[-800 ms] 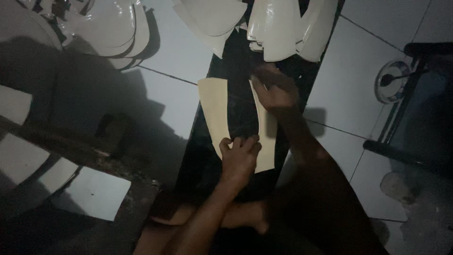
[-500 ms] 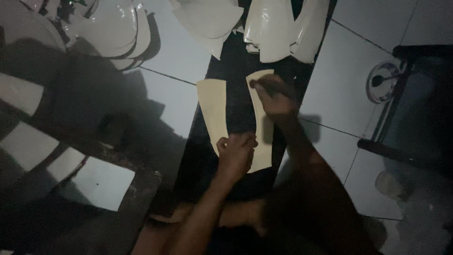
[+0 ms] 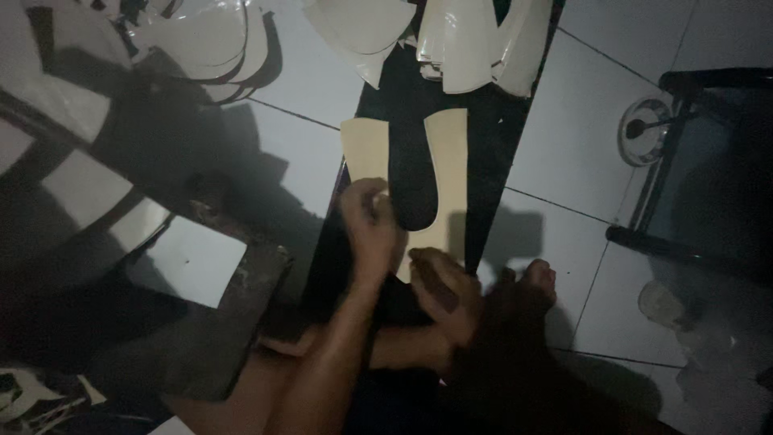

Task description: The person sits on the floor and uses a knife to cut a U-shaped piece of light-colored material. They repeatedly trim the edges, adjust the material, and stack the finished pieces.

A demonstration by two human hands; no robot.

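Hands work low on a dark board (image 3: 499, 161) laid across the tiled floor (image 3: 564, 121). Two cream sole-shaped cutouts lie on it side by side — the left cutout (image 3: 366, 153) and the right cutout (image 3: 447, 173). The left hand (image 3: 369, 229) presses, fingers curled, on the left one's lower end; the right hand (image 3: 443, 290) rests loosely closed at the right one's bottom tip. Judging by this, the pieces are being aligned; shifting either calls for a firm pinch at its edge.
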